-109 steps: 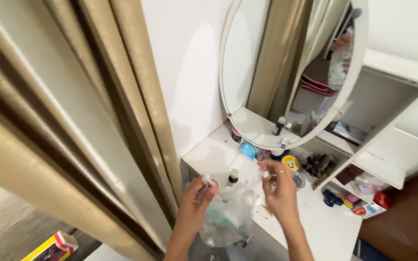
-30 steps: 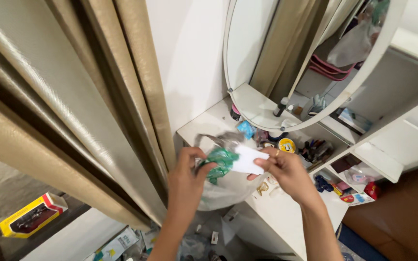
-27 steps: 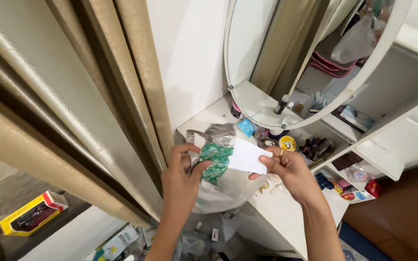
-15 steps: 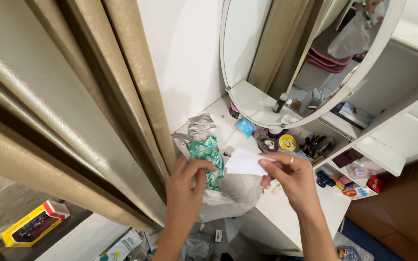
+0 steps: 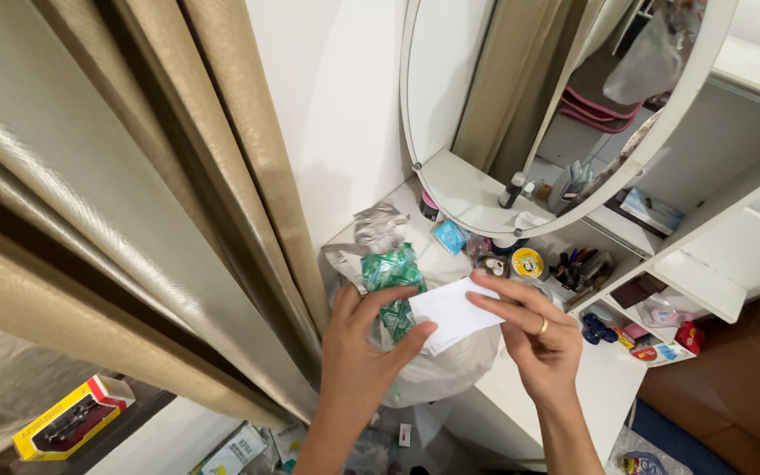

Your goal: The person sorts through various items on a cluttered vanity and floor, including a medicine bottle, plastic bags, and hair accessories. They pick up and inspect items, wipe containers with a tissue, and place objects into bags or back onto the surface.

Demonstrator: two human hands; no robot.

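- Clear plastic bag [image 5: 450, 369]: held up over the near edge of the white dresser top [image 5: 604, 387], sagging, mouth upward. Crumpled silver foil [image 5: 378, 225] and a green printed wrapper [image 5: 390, 273] stick out of the top; rest of contents too blurred to tell.
- Left hand [image 5: 358, 356]: closed on the bag's left side, fingers up against the green wrapper, thumb touching the lower edge of the white paper slip [image 5: 452, 312].
- Right hand [image 5: 534, 339]: pinching the slip's right end between thumb and forefingers; gold ring on one finger.
- Paper slip: small, white, flat, roughly rectangular, tilted, held between both hands just above the bag's mouth, in front of the wrapper.
- Dresser top behind: small round yellow tin [image 5: 528, 262], blue sachet [image 5: 450, 236], dark-capped bottle [image 5: 430, 204], all near the oval mirror [image 5: 485, 105].
- Open shelves [image 5: 705, 273] to the right: small packets, red and blue items.
- Beige curtain [image 5: 134, 202] to the left; yellow box [image 5: 68, 418] low at the left.
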